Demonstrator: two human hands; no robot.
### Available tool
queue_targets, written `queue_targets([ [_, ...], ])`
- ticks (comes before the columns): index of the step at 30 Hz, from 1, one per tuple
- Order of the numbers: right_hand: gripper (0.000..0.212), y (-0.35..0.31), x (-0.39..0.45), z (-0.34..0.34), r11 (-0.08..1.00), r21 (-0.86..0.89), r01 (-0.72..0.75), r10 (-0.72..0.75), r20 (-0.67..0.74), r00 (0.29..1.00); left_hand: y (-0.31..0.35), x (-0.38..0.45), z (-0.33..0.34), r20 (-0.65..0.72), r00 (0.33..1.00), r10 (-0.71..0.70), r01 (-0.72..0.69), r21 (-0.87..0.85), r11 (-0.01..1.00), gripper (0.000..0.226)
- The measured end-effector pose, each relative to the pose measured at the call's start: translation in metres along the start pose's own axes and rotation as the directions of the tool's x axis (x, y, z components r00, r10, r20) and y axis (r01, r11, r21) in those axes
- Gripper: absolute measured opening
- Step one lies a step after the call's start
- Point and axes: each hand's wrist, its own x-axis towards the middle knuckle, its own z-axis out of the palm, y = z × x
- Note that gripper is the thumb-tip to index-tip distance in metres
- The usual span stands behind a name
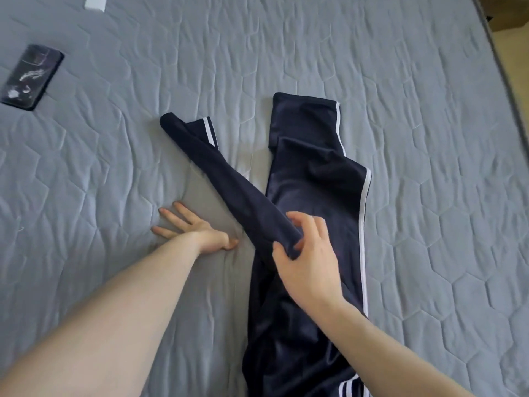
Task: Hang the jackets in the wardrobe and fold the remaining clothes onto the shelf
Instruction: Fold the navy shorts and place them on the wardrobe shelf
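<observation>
Dark navy track pants [309,179] with white side stripes lie lengthwise on the grey quilted mattress [429,196]. One leg lies flat and straight on the right. The other leg is twisted and runs diagonally up to the left, its cuff turned over. My right hand [306,253] pinches a bunched fold of that twisted leg near the middle of the pants. My left hand [191,227] presses flat on the bare mattress just left of the pants, fingers spread, holding nothing.
A dark phone [31,77] lies face up on the mattress at the far left. A white strip [96,2] shows at the top left edge. The mattress's right edge [498,61] runs down the upper right, with floor beyond it.
</observation>
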Motion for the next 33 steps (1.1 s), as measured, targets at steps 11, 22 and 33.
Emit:
queue_targets([
  [11, 0.042, -0.085, 0.154, 0.083, 0.979, -0.2, 0.035, 0.024, 0.287, 0.957, 0.009, 0.052, 0.01, 0.12, 0.985, -0.123, 0.143, -0.176, 0.974, 0.193],
  [22, 0.023, -0.049, 0.198, -0.048, 0.845, 0.518, -0.134, 0.312, -0.273, 0.91, 0.005, 0.068, 0.022, 0.224, 0.969, -0.108, 0.161, -0.236, 0.958, 0.207],
  [33, 0.074, 0.02, 0.198, -0.037, 0.898, 0.059, -0.435, 0.439, -0.067, 0.896, 0.007, 0.065, 0.02, 0.091, 0.979, -0.183, 0.195, -0.14, 0.971, 0.203],
])
